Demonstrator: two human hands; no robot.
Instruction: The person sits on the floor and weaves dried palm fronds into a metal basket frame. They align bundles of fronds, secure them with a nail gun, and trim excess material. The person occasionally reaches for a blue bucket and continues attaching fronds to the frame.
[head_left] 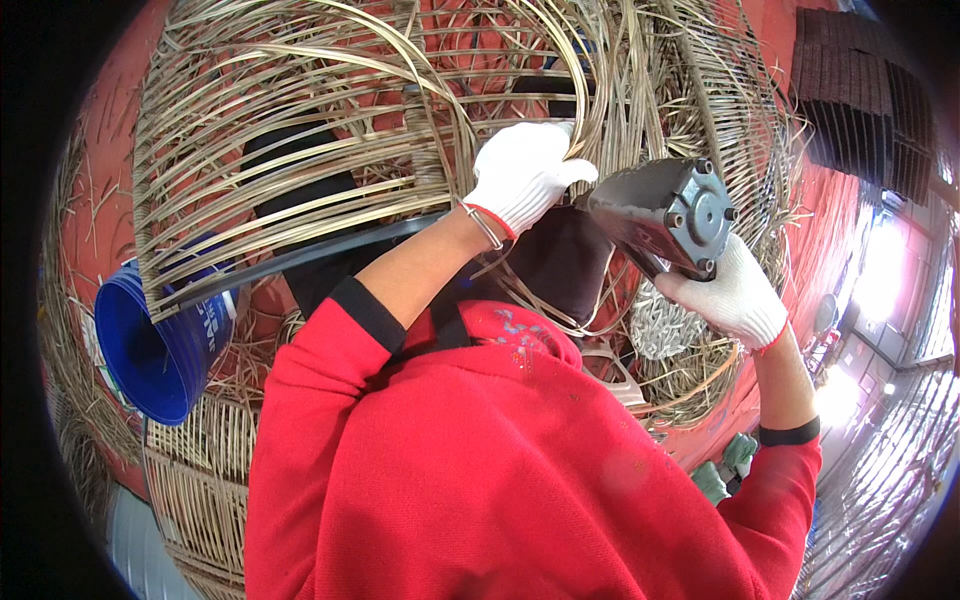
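Note:
My left hand (525,178), in a white knit glove with a red cuff, has its fingers closed round a wicker strand (578,105) that arches up from a woven frame. In my right hand (738,300), gloved the same way, is a dark grey pneumatic nail gun (650,205). Its round bolted end faces up to the right, and its nose points left toward my left hand. The open wicker panel (300,165) of many thin curved strands spreads to the left and far side. A dark flat bar (320,250) runs along its near edge. The nose's contact point is hidden.
A blue bucket (150,345) lies tilted at the left. Below it stands another woven panel (200,470). Loose strands litter the red floor (105,190). A shiny whitish heap (665,325) lies near my right wrist. Dark brown panels (860,100) are at the far right.

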